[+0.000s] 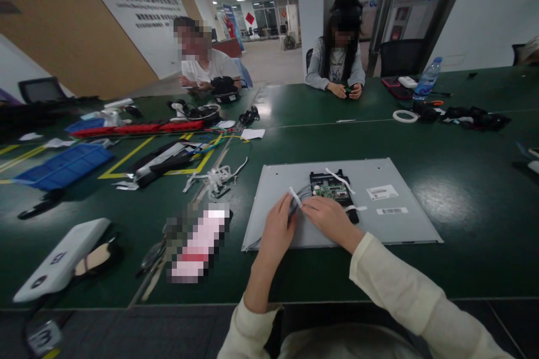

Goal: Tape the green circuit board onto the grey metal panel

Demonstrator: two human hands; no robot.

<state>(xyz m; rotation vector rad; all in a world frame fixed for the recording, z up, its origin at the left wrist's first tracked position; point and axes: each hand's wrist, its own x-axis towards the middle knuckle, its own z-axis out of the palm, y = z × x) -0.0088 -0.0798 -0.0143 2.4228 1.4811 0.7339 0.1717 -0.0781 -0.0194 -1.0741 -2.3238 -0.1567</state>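
Observation:
A flat grey metal panel [278, 179] lies on the table in front of me. On it sits a black bracket with a green circuit board [328, 193], and white tape strips [357, 208] stick out at its edges. My left hand [278, 225] is closed round a grey cable [301, 194] left of the board. Pinched in the fingertips of my right hand [330, 217] is one end of a narrow white strip [295, 196], which lies against the cable. Both hands rest over the panel's near half, close together. My fingers partly hide the cable.
Left of the panel are a blurred pink-and-white item [200, 244], a heap of white strips [217, 180], a white power bank [63, 261] and a blue tray [63, 165]. Two people sit across the green table [475, 190]. A water bottle [428, 79] and tape roll [405, 116] stand far right.

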